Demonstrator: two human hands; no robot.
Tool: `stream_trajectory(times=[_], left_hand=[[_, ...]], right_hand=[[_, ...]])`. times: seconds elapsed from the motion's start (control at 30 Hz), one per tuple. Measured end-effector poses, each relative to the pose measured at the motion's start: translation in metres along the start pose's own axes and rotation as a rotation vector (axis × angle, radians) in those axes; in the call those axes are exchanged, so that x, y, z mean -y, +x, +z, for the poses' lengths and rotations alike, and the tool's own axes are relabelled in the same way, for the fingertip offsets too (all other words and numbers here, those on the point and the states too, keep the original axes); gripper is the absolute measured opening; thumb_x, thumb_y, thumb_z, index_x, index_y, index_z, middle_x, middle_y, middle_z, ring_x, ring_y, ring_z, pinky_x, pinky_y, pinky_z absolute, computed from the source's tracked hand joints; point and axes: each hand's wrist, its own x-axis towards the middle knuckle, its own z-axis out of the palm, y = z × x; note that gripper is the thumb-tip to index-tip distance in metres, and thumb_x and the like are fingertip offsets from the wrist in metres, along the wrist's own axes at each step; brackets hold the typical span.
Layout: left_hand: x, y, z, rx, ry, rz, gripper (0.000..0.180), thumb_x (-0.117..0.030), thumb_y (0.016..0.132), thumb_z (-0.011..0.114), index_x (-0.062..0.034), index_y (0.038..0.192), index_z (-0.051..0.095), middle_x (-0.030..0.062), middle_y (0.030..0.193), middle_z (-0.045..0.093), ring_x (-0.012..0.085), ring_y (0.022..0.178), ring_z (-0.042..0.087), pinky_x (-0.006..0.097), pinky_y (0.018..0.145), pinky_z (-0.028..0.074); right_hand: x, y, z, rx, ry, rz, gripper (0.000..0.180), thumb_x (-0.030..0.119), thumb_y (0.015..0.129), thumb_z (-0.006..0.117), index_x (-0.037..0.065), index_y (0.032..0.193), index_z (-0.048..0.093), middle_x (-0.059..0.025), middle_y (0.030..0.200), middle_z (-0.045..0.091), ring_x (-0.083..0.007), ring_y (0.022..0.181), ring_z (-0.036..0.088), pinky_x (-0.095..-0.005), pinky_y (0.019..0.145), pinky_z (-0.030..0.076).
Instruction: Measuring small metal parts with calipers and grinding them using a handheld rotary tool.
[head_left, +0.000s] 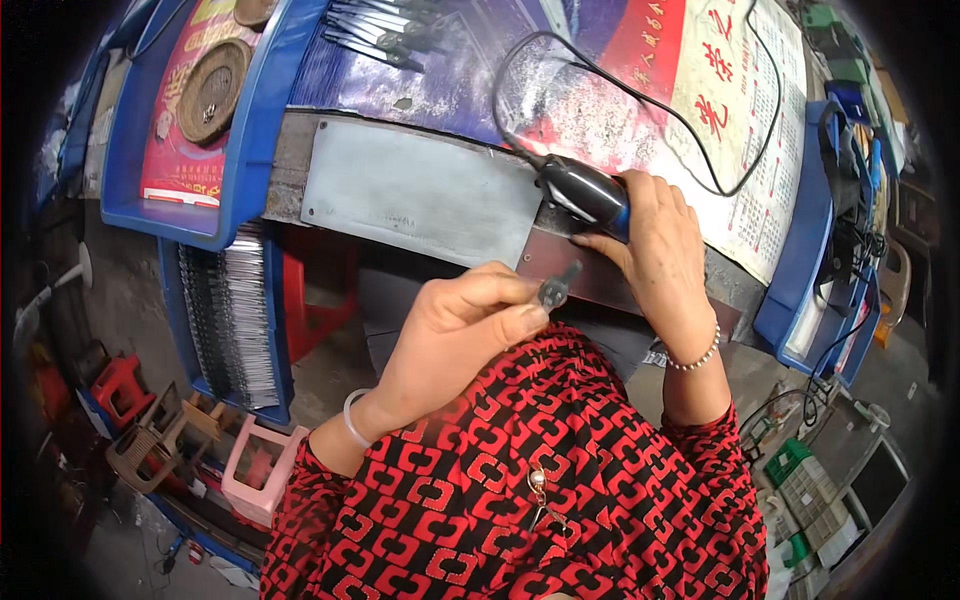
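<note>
My left hand (460, 325) is closed, thumb and fingers pinching a small dark part (553, 291) just in front of the bench edge. The part looks dark grey and elongated; its exact kind is too small to make out. My right hand (662, 245) wraps round a black corded power tool (583, 190) with a blue end, its barrel lying at the bench's front edge. The tool's working tip is hidden by the hand. From its back end a black cable (500, 85) loops over the bench top. A pale metal plate (420, 190) is fixed along the edge, left of the tool.
Thin dark-and-silver pieces (375, 35) lie at the back of the bench. To the left stands a blue tray (235, 150) with a round woven bowl (213, 92); a lower blue bin (285, 385) holds stacked metal strips. At right are another blue bin (775, 320) and cables.
</note>
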Motion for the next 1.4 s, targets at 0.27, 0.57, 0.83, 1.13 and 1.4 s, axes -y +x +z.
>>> stream_trajectory(times=[0.27, 0.57, 0.83, 1.13, 1.4], left_hand=[[-0.005, 0.006, 0.008, -0.097, -0.095, -0.098, 0.013, -0.005, 0.085, 0.058, 0.0050, 0.092, 0.063, -0.0009, 0.073, 0.049, 0.0034, 0.064, 0.045, 0.018, 0.053, 0.036], [0.007, 0.004, 0.006, -0.019, 0.246, 0.077, 0.021, -0.005, 0.086, 0.055, 0.0040, 0.104, 0.062, -0.0015, 0.073, 0.046, 0.0041, 0.063, 0.042, 0.018, 0.052, 0.034], [0.012, 0.003, -0.005, 0.039, 0.414, 0.006, 0.017, -0.005, 0.085, 0.054, 0.0041, 0.096, 0.063, 0.0023, 0.071, 0.045, 0.0081, 0.064, 0.043, 0.022, 0.057, 0.037], [0.013, 0.004, -0.016, 0.136, 0.453, 0.028, 0.018, -0.006, 0.087, 0.055, 0.0043, 0.099, 0.062, 0.0013, 0.071, 0.046, 0.0071, 0.064, 0.043, 0.021, 0.056, 0.036], [0.015, 0.008, -0.019, 0.170, 0.458, 0.007, 0.015, -0.008, 0.085, 0.054, 0.0007, 0.091, 0.064, 0.0030, 0.068, 0.049, 0.0096, 0.058, 0.043, 0.023, 0.051, 0.035]], right_hand=[[0.035, -0.039, -0.008, 0.146, 0.922, -0.120, 0.018, 0.017, 0.078, 0.064, 0.001, 0.082, 0.054, -0.0107, 0.076, 0.053, -0.0268, 0.068, 0.053, -0.0338, 0.059, 0.042], [0.052, -0.060, 0.022, 0.355, 1.462, 0.199, 0.014, 0.005, 0.078, 0.063, -0.003, 0.068, 0.057, -0.0014, 0.064, 0.054, -0.0059, 0.059, 0.047, -0.0237, 0.052, 0.038], [0.053, -0.061, 0.029, 0.455, 1.468, 0.231, 0.010, 0.005, 0.077, 0.063, -0.003, 0.072, 0.062, -0.0003, 0.062, 0.058, -0.0033, 0.062, 0.049, -0.0222, 0.055, 0.041], [0.052, -0.062, 0.032, 0.519, 1.444, 0.217, 0.009, 0.005, 0.077, 0.063, -0.003, 0.076, 0.064, -0.0027, 0.067, 0.061, -0.0049, 0.063, 0.052, -0.0228, 0.058, 0.043], [0.043, -0.062, 0.038, 0.625, 1.488, 0.194, 0.009, 0.006, 0.077, 0.064, -0.003, 0.078, 0.065, -0.0026, 0.069, 0.062, -0.0054, 0.065, 0.053, -0.0226, 0.059, 0.044]])
